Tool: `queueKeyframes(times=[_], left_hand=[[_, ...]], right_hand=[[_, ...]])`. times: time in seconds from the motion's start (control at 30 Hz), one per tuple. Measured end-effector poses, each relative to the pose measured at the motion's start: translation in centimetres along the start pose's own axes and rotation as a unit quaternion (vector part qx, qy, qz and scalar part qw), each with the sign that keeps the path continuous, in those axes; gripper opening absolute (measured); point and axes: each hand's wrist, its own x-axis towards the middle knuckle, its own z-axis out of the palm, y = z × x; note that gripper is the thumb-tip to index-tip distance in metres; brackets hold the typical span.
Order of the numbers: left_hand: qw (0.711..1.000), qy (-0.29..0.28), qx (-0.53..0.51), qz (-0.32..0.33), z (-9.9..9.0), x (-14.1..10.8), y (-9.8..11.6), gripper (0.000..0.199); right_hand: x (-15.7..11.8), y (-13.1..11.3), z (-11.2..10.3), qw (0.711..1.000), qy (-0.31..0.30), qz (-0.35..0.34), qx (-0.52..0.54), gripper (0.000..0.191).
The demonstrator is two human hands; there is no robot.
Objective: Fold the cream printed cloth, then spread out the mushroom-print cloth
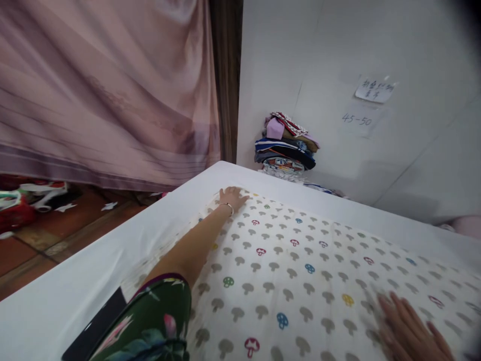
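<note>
A white cloth printed with grey and coloured mushrooms lies spread over the white table. At its far left corner rests my left hand, palm down with the fingers spread, a bracelet round the wrist. Near the cloth's front right part is my right hand, somewhat smeared by motion, fingers extended over the fabric. Whether the right palm presses on the cloth or hovers just above it, I cannot tell. Neither hand grips anything that shows.
The white table's left edge drops to a tiled floor. A dark flat object lies by my left sleeve. Folded clothes are piled beyond the far edge, against a wall with paper notes. A pink curtain hangs at left.
</note>
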Motion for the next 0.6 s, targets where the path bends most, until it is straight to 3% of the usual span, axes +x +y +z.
queueKeyframes(times=[0.17,0.3,0.43,0.53,0.6], left_hand=[[0.993,-0.036,-0.011,0.109,0.8,0.0,4.0,0.073],[0.995,-0.071,0.011,0.075,1.8,0.9,4.6,0.078],[0.995,-0.083,0.020,0.056,2.7,1.9,3.7,0.080],[0.994,-0.084,0.031,0.060,2.8,2.1,3.6,0.080],[0.993,-0.092,0.032,0.061,2.4,2.0,3.7,0.081]], right_hand=[[8.3,-13.5,-1.8,0.983,-0.151,-0.106,0.001,0.064],[16.3,-22.2,-1.2,0.964,-0.174,-0.198,0.029,0.069],[21.4,-25.0,2.2,0.967,-0.200,-0.156,0.031,0.074],[22.6,-24.6,4.3,0.970,-0.206,-0.123,0.028,0.075],[22.6,-24.1,4.5,0.967,-0.223,-0.117,0.034,0.075]])
